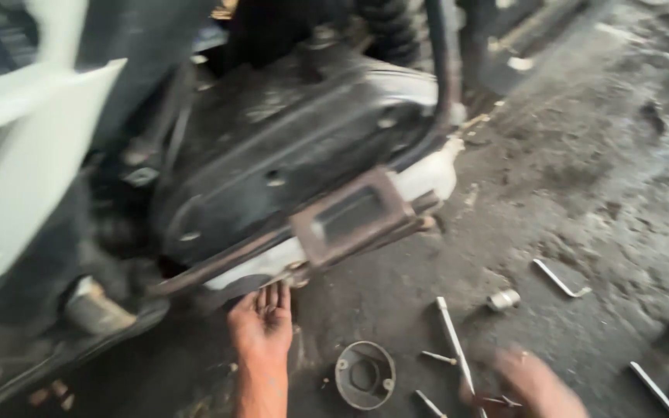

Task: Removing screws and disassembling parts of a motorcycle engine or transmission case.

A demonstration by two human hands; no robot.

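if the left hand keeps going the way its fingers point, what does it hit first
The left hand points its fingers up at the underside of the black engine casing. Going straight on, it would most likely meet the pale lower edge beside the rusty brown metal foot pedal first, though depth is unclear.

engine cover (272, 147): showing dull black, grimy, with a pale silver-white edge along the bottom
foot peg plate (352, 217): showing rusty brown
body panel (25, 155): showing plain white
floor (582, 170): showing dark grey, blotched with oily black stains
round cap (365, 375): looking dark grey metal
long rod tool (455, 340): shining silver
bent key (559, 279): shining silver
small socket (503, 299): looking silver-grey
left hand (263, 325): showing smudged with dark grease
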